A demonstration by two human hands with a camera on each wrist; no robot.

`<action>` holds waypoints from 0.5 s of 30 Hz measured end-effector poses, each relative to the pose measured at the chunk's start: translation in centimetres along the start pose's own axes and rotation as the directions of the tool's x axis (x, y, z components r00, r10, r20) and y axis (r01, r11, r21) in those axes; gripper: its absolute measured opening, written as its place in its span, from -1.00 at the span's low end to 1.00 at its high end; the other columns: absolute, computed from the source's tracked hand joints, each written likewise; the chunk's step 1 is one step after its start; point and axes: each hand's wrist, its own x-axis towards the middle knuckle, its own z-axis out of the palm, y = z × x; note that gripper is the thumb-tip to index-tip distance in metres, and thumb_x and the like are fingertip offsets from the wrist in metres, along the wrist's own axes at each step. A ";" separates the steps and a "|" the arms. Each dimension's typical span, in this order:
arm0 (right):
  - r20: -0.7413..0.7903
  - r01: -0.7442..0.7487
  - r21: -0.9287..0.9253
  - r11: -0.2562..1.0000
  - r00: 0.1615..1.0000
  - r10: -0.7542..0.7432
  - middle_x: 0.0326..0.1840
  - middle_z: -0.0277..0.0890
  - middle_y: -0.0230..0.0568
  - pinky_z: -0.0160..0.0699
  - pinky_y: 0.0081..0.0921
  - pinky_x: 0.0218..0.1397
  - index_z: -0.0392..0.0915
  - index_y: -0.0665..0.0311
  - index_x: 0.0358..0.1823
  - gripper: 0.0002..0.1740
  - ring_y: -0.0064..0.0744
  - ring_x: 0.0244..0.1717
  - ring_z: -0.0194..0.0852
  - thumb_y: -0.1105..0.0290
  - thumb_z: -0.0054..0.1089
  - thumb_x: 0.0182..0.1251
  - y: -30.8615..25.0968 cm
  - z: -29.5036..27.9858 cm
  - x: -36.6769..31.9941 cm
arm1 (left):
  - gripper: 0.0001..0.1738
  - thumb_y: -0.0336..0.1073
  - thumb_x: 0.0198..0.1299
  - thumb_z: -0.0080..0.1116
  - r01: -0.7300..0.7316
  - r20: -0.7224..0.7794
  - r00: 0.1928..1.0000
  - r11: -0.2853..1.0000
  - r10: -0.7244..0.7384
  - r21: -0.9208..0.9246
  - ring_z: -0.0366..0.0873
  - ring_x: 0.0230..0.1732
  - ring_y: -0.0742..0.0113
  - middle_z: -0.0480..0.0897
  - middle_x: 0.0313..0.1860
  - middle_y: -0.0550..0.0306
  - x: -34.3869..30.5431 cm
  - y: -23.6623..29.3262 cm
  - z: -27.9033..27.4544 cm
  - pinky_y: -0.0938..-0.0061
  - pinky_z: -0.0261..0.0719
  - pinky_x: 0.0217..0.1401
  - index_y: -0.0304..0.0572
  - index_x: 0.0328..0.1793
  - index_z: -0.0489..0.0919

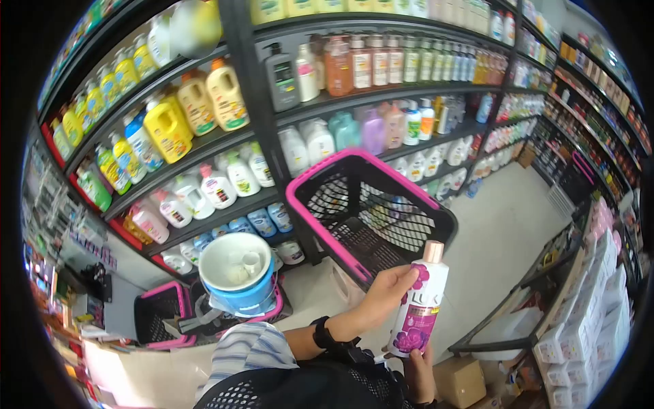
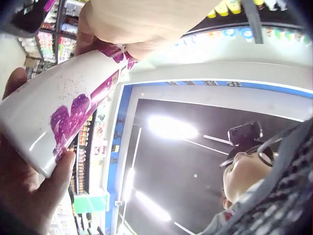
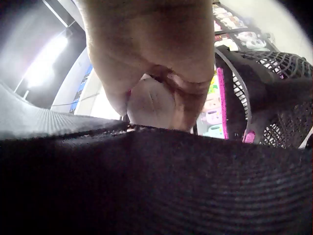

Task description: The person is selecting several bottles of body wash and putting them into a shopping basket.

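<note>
A white and magenta LUX bottle (image 1: pixel 419 307) with a rose-gold cap stands slightly tilted between both hands. My left hand (image 1: pixel 381 296) grips its upper side, thumb on the front near the label. Lower down, my right hand (image 1: pixel 420 375) holds the base. In the left wrist view, the bottle (image 2: pixel 63 105) lies across the picture, left hand (image 2: pixel 142 24) above and right hand's fingers (image 2: pixel 58 178) around the bottom end. The right wrist view shows the right hand (image 3: pixel 151 44) around the bottle's base (image 3: pixel 151 104); a dark sleeve hides the lower part.
A black basket with a pink rim (image 1: pixel 312 225) is just beyond the hands. Shelves of bottles (image 1: pixel 381 92) curve behind it. White and blue buckets (image 1: pixel 235 266) stand at left above other pink-rimmed baskets (image 1: pixel 180 300). At right are white packages (image 1: pixel 586 327) and a cardboard box (image 1: pixel 460 382).
</note>
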 end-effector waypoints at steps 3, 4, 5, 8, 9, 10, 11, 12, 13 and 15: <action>-0.122 0.141 -0.085 0.986 0.981 -0.150 -0.02 0.51 -0.04 0.62 -0.27 -0.13 0.22 0.34 0.30 -0.26 -0.22 -0.14 0.62 -0.02 0.22 0.29 0.7 -3.5 -0.6 | -0.56 -0.04 0.50 -0.13 0.089 0.085 0.992 0.995 -0.093 0.049 0.56 -0.04 0.53 0.64 -0.06 0.25 2.1 -2.6 2.9 0.53 0.51 0.07 -0.24 0.16 0.55; -0.149 0.158 -0.075 0.985 0.975 -0.168 -0.02 0.51 -0.04 0.62 -0.27 -0.13 0.22 0.34 0.30 -0.26 -0.22 -0.14 0.62 -0.02 0.22 0.29 0.3 -4.3 -0.8 | -0.50 0.00 0.53 -0.26 0.130 0.097 0.986 0.989 -0.136 0.065 0.54 0.07 0.48 0.61 0.03 0.20 2.7 -3.3 4.1 0.47 0.49 0.19 -0.21 0.32 0.41; -0.178 0.166 -0.117 0.979 0.967 -0.185 0.07 0.47 -0.11 0.50 -0.34 0.04 0.22 0.39 0.32 -0.26 -0.33 -0.01 0.50 0.00 0.20 0.33 -0.2 -5.0 -1.0 | -0.50 0.00 0.53 -0.26 0.142 0.122 0.981 0.987 -0.150 0.078 0.54 0.07 0.48 0.61 0.03 0.20 3.2 -4.0 5.6 0.47 0.49 0.19 -0.21 0.32 0.41; -0.241 0.235 -0.204 0.950 0.929 -0.282 0.15 0.42 -0.18 0.37 -0.42 0.20 0.22 0.46 0.34 -0.22 -0.43 0.12 0.39 -0.08 0.09 0.39 -2.1 -6.7 -1.0 | -0.41 0.07 0.54 -0.44 0.242 0.245 0.947 0.964 -0.209 -0.110 0.52 0.19 0.34 0.54 0.17 0.04 5.4 -6.4 8.8 0.37 0.48 0.31 -0.11 0.52 0.08; -0.251 0.287 -0.254 0.924 0.903 -0.349 0.15 0.42 -0.17 0.37 -0.43 0.19 0.23 0.47 0.33 -0.18 -0.42 0.12 0.38 -0.17 0.01 0.41 -2.7 -7.3 -0.9 | -0.41 0.07 0.54 -0.44 0.263 0.260 0.939 0.958 -0.227 -0.111 0.52 0.19 0.34 0.54 0.17 0.04 6.2 -6.9 9.7 0.37 0.48 0.31 -0.11 0.52 0.08; -0.350 0.247 -0.325 0.913 0.865 -0.359 -0.09 0.51 -0.14 0.59 -0.43 -0.13 0.26 0.46 0.20 0.02 -0.40 -0.21 0.58 -0.46 -0.01 0.20 -3.0 -8.0 -0.1 | -0.39 0.10 0.53 -0.44 0.298 0.316 0.917 0.944 -0.243 -0.139 0.54 0.18 0.31 0.52 0.20 0.00 7.0 -7.3 10.6 0.36 0.51 0.26 -0.11 0.52 0.08; -0.372 0.236 -0.332 0.913 0.857 -0.356 -0.09 0.51 -0.14 0.59 -0.43 -0.13 0.26 0.46 0.20 0.02 -0.40 -0.21 0.58 -0.46 -0.01 0.20 -3.7 -8.6 0.4 | -0.37 0.13 0.52 -0.45 0.334 0.370 0.893 0.928 -0.255 -0.167 0.55 0.17 0.28 0.51 0.23 -0.04 7.9 -7.7 11.4 0.34 0.55 0.21 -0.10 0.52 0.09; -0.400 0.236 -0.373 0.897 0.832 -0.385 -0.09 0.50 -0.14 0.59 -0.44 -0.14 0.27 0.46 0.19 0.04 -0.41 -0.20 0.58 -0.49 -0.02 0.18 -4.8 -9.0 1.2 | -0.34 0.16 0.50 -0.44 0.304 0.384 0.899 0.932 -0.213 -0.196 0.58 0.14 0.22 0.51 0.21 -0.11 8.8 -8.1 12.3 0.34 0.60 0.14 -0.10 0.52 0.08; -0.421 0.233 -0.416 0.879 0.807 -0.413 -0.09 0.50 -0.15 0.58 -0.45 -0.14 0.29 0.46 0.18 0.06 -0.42 -0.20 0.57 -0.52 -0.04 0.15 -5.6 -9.4 1.9 | -0.34 0.16 0.50 -0.44 0.322 0.393 0.892 0.924 -0.224 -0.204 0.58 0.14 0.22 0.51 0.21 -0.11 9.8 -8.3 13.0 0.34 0.60 0.14 -0.10 0.52 0.08; -0.417 0.190 -0.412 0.891 0.830 -0.370 -0.03 0.48 -0.14 0.55 -0.45 -0.06 0.28 0.47 0.20 0.08 -0.41 -0.10 0.54 -0.53 -0.07 0.17 -7.3 -10.7 3.7 | -0.33 0.16 0.49 -0.43 0.293 0.379 0.908 0.917 -0.178 -0.272 0.58 0.14 0.20 0.54 0.17 -0.09 12.4 -8.5 14.3 0.34 0.61 0.14 -0.12 0.52 0.08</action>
